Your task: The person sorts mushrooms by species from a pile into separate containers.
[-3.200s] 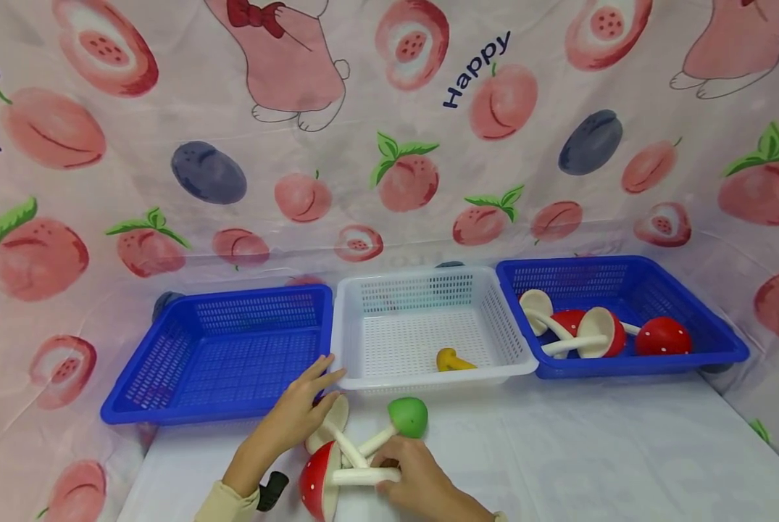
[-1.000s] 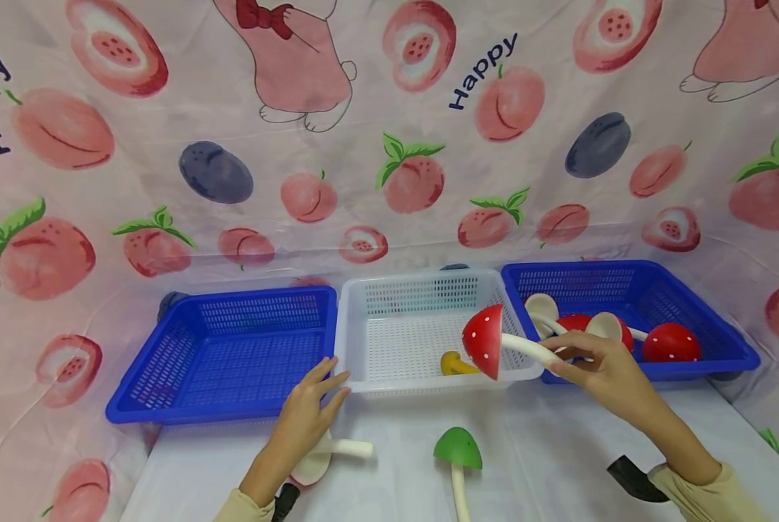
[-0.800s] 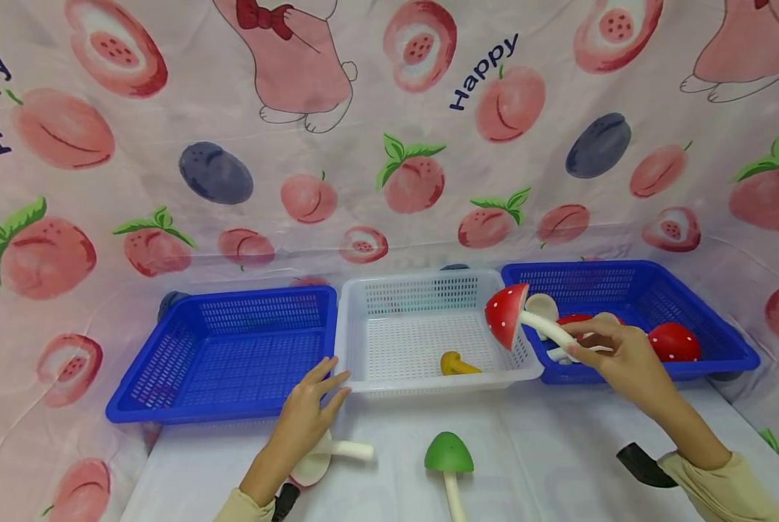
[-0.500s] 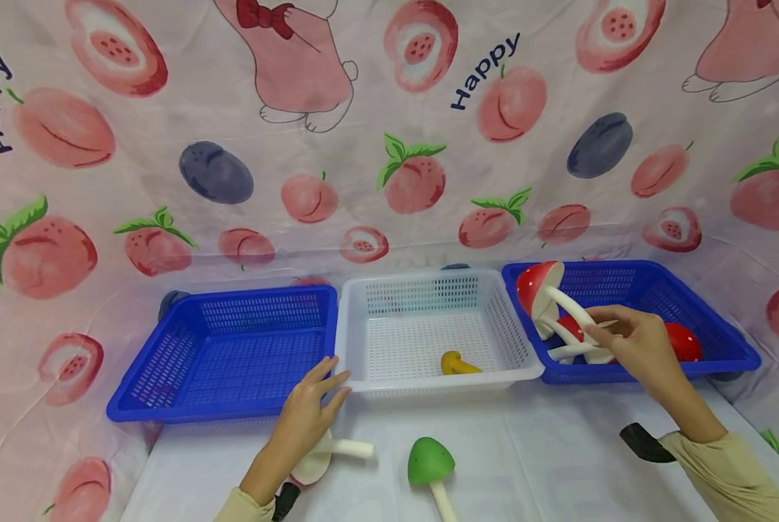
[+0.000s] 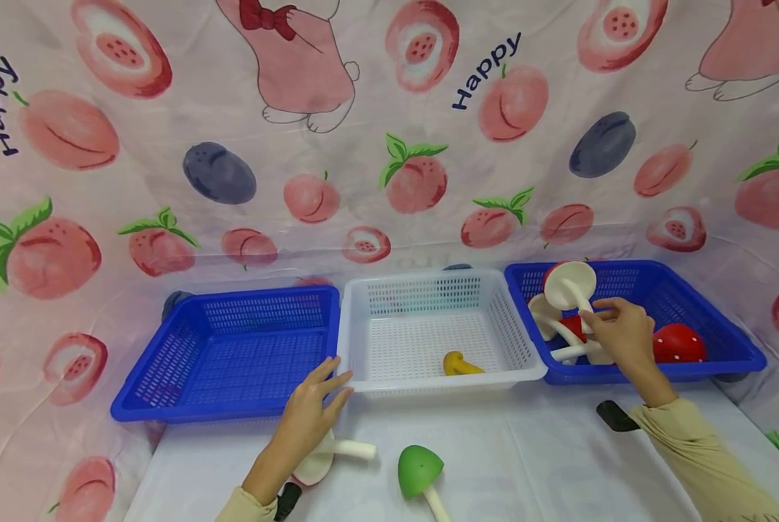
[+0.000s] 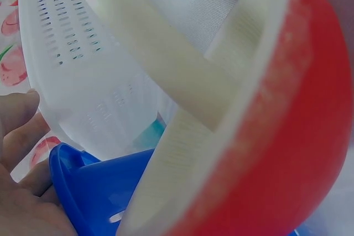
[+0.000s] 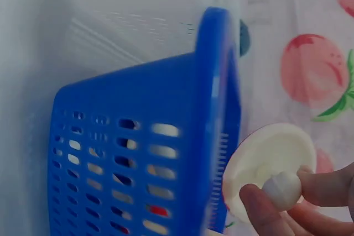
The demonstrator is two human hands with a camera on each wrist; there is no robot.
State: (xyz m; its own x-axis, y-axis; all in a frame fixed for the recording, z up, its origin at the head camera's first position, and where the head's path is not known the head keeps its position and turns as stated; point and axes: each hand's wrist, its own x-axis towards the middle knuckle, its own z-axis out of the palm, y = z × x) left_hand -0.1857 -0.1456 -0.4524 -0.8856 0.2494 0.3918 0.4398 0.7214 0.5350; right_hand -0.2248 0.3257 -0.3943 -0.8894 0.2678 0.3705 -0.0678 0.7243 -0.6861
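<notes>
My right hand (image 5: 620, 332) pinches the white stem of a red-capped toy mushroom (image 5: 568, 284) over the right blue basket (image 5: 722, 370). In the right wrist view thumb and fingertips close on the stem end, the pale cap underside (image 7: 276, 147) beyond. Several red mushrooms lie in that basket, one with its spotted cap (image 5: 679, 344) up. My left hand (image 5: 307, 409) is spread with fingertips at the adjoining rims of the left blue and white baskets. Below its palm lies another red mushroom (image 6: 298, 109), partly hidden in the head view. A green-capped mushroom (image 5: 419, 470) rests on the table nearer me.
The white basket (image 5: 422, 380) in the middle holds a small yellow mushroom (image 5: 459, 364). At the left stands another blue basket (image 5: 232, 413). A fruit-print cloth (image 5: 363, 181) hangs behind the baskets, above the white tabletop (image 5: 513, 457).
The right hand took a red mushroom from the near pile and carried it right, over the right basket. Its cap has turned underside toward me. The green mushroom has rolled; the left hand stays put.
</notes>
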